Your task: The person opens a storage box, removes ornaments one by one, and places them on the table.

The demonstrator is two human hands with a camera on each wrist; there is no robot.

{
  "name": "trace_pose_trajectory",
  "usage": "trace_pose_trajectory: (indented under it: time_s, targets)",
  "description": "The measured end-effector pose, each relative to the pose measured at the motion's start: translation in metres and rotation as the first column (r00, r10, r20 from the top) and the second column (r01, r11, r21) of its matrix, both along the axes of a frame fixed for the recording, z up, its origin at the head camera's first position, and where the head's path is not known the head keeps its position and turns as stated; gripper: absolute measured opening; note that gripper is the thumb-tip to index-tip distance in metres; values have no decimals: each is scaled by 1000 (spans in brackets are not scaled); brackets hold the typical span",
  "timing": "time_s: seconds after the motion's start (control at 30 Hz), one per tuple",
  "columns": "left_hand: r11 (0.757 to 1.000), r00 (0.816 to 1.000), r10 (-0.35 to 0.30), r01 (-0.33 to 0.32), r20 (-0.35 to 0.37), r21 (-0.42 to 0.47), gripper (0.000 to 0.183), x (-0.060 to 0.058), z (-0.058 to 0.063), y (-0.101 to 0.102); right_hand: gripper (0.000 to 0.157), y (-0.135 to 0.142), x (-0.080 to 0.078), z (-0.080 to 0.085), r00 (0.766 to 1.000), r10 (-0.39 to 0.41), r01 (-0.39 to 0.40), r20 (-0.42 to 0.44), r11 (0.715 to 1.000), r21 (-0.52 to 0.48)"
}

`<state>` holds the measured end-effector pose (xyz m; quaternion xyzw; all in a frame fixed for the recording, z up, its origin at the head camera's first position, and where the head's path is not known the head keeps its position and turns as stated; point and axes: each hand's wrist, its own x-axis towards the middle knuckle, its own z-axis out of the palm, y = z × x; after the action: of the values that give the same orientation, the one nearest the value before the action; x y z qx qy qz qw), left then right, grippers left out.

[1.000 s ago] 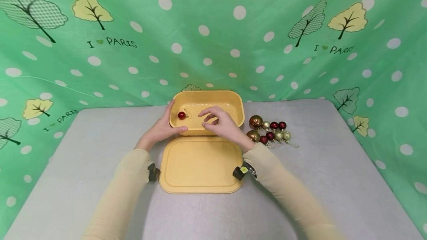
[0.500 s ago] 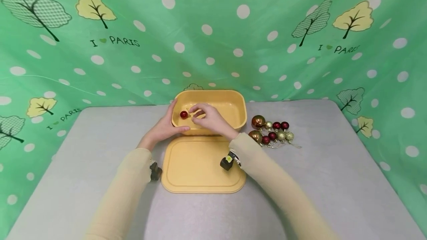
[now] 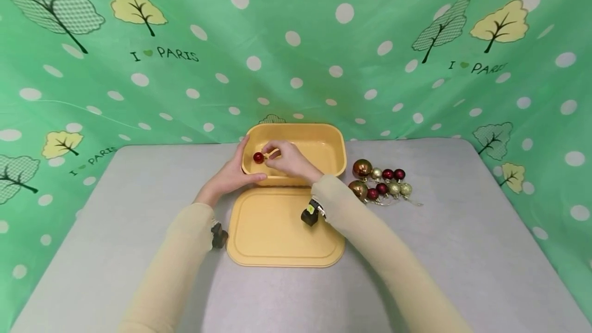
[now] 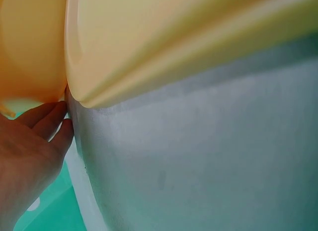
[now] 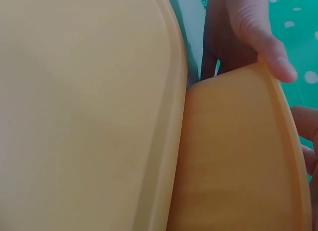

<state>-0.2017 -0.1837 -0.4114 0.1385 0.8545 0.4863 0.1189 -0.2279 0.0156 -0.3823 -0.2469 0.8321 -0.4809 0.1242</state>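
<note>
A yellow plastic box stands at the back of the table, its top uncovered. My left hand grips the box's left end, thumb over the front rim and fingers along the outer wall; the right wrist view shows that thumb on the rim. Inside the box, near its left end, is a small shiny red Christmas bauble. My right hand reaches in over the front rim and pinches the bauble at its cap with thumb and forefinger. In the right wrist view the box wall mostly hides those fingers.
A flat yellow lid lies just in front of the box. Right of the box, several baubles in red, gold and bronze sit in two rows, including a large bronze bauble. A green dotted curtain hangs behind the grey table.
My right hand has moved left inside the box, from its middle to the red bauble, and its fingertips have closed at the cap. My left hand keeps its grip on the box.
</note>
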Motion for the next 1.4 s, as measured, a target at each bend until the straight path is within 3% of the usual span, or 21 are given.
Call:
trace_pose_trajectory:
  time_s: [0.37,0.73,0.87,1.07,1.17,1.3,1.4]
  targets:
    - [1000,1000,-4,3,-8,-10,115,0,0,2,31,-12,-10,-4,999,-7,6,39,1000,27]
    - [1000,1000,-18,18,-15,13,115,0,0,3,39,-15,-17,-13,994,102,-104,46,994,35]
    - [1000,1000,-12,13,-16,12,115,-1,0,4,39,-14,-17,-15,994,48,-50,96,999,10]
    - [1000,1000,-14,14,-27,12,113,0,2,4,27,-13,-20,-20,991,-13,16,131,1000,-25]
    - [1000,1000,-19,19,-12,18,111,7,17,7,25,-14,-20,-20,985,-28,33,168,999,-24]
    - [1000,1000,-17,17,-12,18,112,5,13,6,26,-15,-18,-18,981,-35,43,191,998,-39]
    - [999,999,-13,14,-30,30,113,-1,-2,1,25,-15,-18,-20,981,-12,25,195,998,-66]
